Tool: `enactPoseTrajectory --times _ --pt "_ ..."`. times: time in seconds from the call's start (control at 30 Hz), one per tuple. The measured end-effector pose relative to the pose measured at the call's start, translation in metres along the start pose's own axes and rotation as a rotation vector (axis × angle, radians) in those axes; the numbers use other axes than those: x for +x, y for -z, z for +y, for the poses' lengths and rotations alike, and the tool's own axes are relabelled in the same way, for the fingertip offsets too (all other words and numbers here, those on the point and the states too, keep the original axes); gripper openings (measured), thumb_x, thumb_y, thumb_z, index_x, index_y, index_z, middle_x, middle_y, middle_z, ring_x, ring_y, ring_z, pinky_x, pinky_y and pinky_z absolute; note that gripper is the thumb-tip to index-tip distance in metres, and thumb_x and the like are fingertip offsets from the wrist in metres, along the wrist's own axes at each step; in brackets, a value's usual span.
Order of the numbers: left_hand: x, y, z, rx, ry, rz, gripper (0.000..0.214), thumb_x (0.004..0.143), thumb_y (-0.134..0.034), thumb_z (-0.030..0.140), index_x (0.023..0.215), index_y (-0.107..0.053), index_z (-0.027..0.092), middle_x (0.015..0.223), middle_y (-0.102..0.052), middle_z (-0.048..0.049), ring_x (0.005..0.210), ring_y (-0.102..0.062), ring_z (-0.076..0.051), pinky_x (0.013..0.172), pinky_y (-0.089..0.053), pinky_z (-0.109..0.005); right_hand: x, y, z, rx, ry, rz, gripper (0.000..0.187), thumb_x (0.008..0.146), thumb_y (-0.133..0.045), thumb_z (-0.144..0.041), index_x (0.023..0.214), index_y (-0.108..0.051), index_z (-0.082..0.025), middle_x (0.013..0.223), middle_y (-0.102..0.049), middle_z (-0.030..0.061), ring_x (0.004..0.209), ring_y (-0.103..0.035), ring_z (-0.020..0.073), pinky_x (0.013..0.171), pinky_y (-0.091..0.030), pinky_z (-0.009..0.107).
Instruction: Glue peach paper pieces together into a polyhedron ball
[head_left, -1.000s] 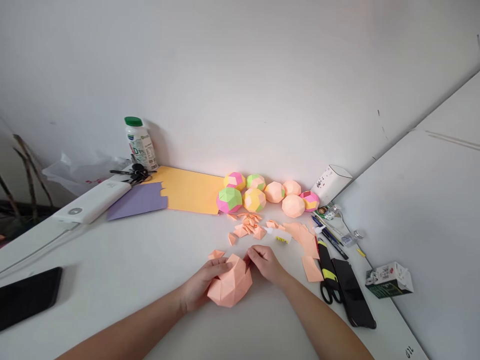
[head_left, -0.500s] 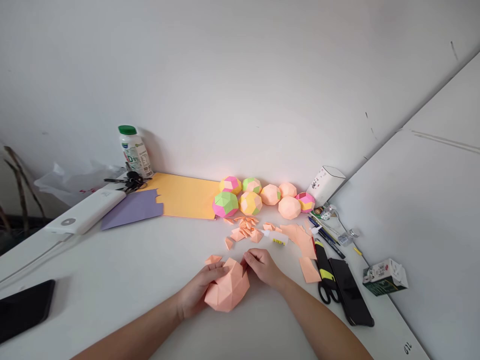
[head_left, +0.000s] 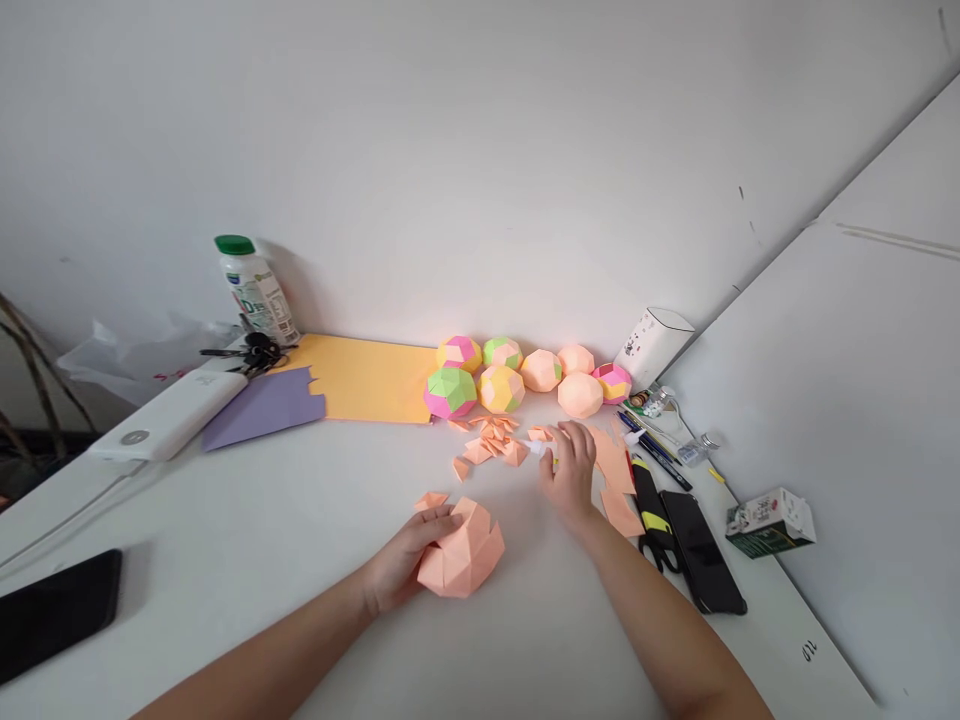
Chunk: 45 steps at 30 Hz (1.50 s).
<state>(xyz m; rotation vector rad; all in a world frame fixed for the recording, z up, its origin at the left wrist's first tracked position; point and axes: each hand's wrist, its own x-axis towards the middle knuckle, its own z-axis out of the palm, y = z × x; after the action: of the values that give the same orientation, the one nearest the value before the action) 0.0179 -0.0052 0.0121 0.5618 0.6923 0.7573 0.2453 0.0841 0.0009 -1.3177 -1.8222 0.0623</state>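
My left hand [head_left: 418, 552] holds a partly formed ball of folded peach paper [head_left: 461, 555] by its left side, thumb on top. A flap stands up at the ball's right edge. Farther back, my right hand [head_left: 571, 470] is over a small white glue bottle [head_left: 537, 448], fingers apart and curved above it. Most of the bottle is hidden under the hand; only its nozzle and a bit of yellow label show. Left of it lies a pile of folded peach paper pieces [head_left: 495, 435]. One more folded piece [head_left: 431, 500] rests just behind my left hand.
Several faceted paper balls [head_left: 501, 389] line the wall. Peach paper sheets [head_left: 616, 463], scissors [head_left: 660, 550], a cutter [head_left: 651, 500], pens [head_left: 660, 460] and a phone [head_left: 701, 550] lie at right. Yellow paper [head_left: 375, 380], purple paper [head_left: 262, 405] and a white power bank [head_left: 172, 415] are at left.
My right hand has left the paper ball and moved forward and right to the glue bottle. My left hand still holds the ball. The view has shifted slightly.
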Motion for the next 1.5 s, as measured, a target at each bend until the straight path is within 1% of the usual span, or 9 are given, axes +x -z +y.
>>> enactPoseTrajectory --times 0.07,0.17,0.33,0.47,0.6,0.77,1.03,1.2,1.5 --pt "0.000 0.000 0.000 0.000 -0.005 0.012 0.023 0.074 -0.064 0.036 0.071 -0.059 0.014 0.067 -0.055 -0.0021 0.061 -0.052 -0.014 0.056 -0.039 -0.024 0.003 -0.002 0.012 -0.183 0.060 0.024 0.043 0.063 -0.047 -0.007 0.105 -0.056 -0.016 0.110 -0.050 0.0134 0.113 -0.038 0.0302 0.096 -0.033 0.050" --pt "0.000 0.000 0.001 -0.004 -0.014 0.011 0.022 0.074 -0.064 0.035 0.071 -0.059 0.014 0.068 -0.056 -0.0025 0.062 -0.053 -0.014 0.057 -0.041 -0.025 0.002 -0.007 0.024 -0.223 0.051 -0.013 0.047 0.056 -0.047 -0.005 0.100 -0.059 -0.017 0.096 -0.052 0.0107 0.100 -0.043 0.0290 0.088 -0.040 0.046" --pt "0.000 0.003 0.000 0.015 0.007 0.015 0.022 0.075 -0.063 0.035 0.073 -0.060 0.014 0.071 -0.058 -0.0041 0.064 -0.055 -0.016 0.058 -0.042 -0.026 0.001 -0.013 0.029 -0.183 -0.004 0.016 0.039 0.061 -0.047 -0.007 0.096 -0.058 -0.018 0.086 -0.054 0.0084 0.092 -0.045 0.0271 0.080 -0.043 0.043" --pt "0.001 0.004 -0.001 0.009 0.009 0.026 0.022 0.075 -0.063 0.036 0.076 -0.060 0.015 0.072 -0.059 -0.0039 0.065 -0.056 -0.016 0.058 -0.042 -0.026 0.003 -0.011 0.027 -0.118 -0.018 0.084 0.035 0.064 -0.049 -0.008 0.096 -0.053 -0.019 0.092 -0.055 0.0079 0.094 -0.046 0.0261 0.084 -0.041 0.044" --pt "0.000 0.004 0.000 0.005 0.015 0.026 0.022 0.076 -0.062 0.037 0.077 -0.060 0.015 0.072 -0.060 -0.0040 0.065 -0.056 -0.017 0.058 -0.042 -0.026 0.003 -0.011 0.022 -0.036 0.017 0.118 0.032 0.068 -0.049 -0.009 0.098 -0.046 -0.020 0.098 -0.050 0.0088 0.098 -0.047 0.0242 0.084 -0.043 0.041" --pt "0.000 0.003 0.001 0.001 0.027 0.037 0.022 0.075 -0.063 0.037 0.076 -0.060 0.015 0.072 -0.061 -0.0037 0.065 -0.057 -0.017 0.058 -0.043 -0.026 0.002 -0.014 0.018 0.034 0.073 0.098 0.028 0.070 -0.050 -0.009 0.093 -0.043 -0.022 0.094 -0.048 0.0063 0.093 -0.050 0.0215 0.078 -0.047 0.038" --pt "0.000 0.004 0.001 0.004 0.006 0.023 0.021 0.075 -0.062 0.035 0.075 -0.059 0.015 0.071 -0.059 -0.0030 0.064 -0.055 -0.016 0.057 -0.042 -0.026 0.002 -0.014 0.014 0.070 0.095 0.075 0.026 0.069 -0.051 -0.008 0.090 -0.044 -0.021 0.091 -0.048 0.0056 0.090 -0.051 0.0207 0.076 -0.048 0.036" --pt "0.000 0.005 0.001 0.024 0.018 0.033 0.022 0.075 -0.062 0.036 0.077 -0.060 0.014 0.073 -0.060 -0.0045 0.067 -0.056 -0.017 0.059 -0.043 -0.027 0.003 -0.014 0.014 0.084 0.099 0.057 0.027 0.068 -0.052 -0.008 0.090 -0.045 -0.021 0.092 -0.049 0.0059 0.090 -0.052 0.0210 0.077 -0.048 0.037" --pt "0.001 0.006 0.000 -0.001 0.006 0.025 0.020 0.075 -0.063 0.035 0.075 -0.061 0.015 0.070 -0.059 -0.0033 0.064 -0.054 -0.016 0.058 -0.041 -0.026 0.004 -0.014 0.013 0.095 0.109 0.045 0.026 0.068 -0.052 -0.009 0.090 -0.045 -0.021 0.092 -0.050 0.0064 0.089 -0.052 0.0218 0.076 -0.048 0.038"
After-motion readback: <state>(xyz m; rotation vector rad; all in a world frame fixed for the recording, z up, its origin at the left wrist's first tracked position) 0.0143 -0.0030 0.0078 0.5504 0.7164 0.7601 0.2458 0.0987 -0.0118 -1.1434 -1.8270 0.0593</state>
